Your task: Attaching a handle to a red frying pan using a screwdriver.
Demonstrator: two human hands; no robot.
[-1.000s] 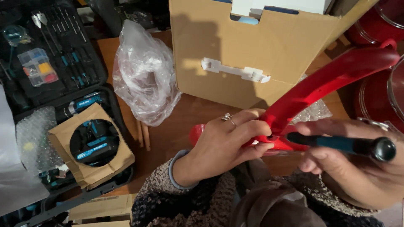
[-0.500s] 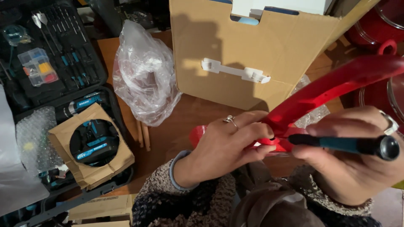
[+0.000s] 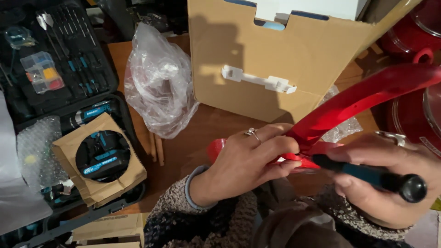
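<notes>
My left hand (image 3: 250, 158), with a ring on one finger, grips the lower end of a long curved red plastic part (image 3: 363, 98) that rises to the upper right. My right hand (image 3: 390, 179) holds a screwdriver (image 3: 367, 172) with a blue-and-black handle, its tip pointed left into the red part just beside my left fingers. The exact spot where the tip meets the part is hidden by my fingers.
A large cardboard box (image 3: 275, 59) stands behind my hands. A crumpled clear plastic bag (image 3: 158, 87) lies to its left. An open black tool case (image 3: 55, 82) with bits and a drill sits at far left. Red pots (image 3: 413, 36) are at right.
The red part's upper end has lifted slightly, and my right hand with the screwdriver has shifted a little to the left, closer to my left hand.
</notes>
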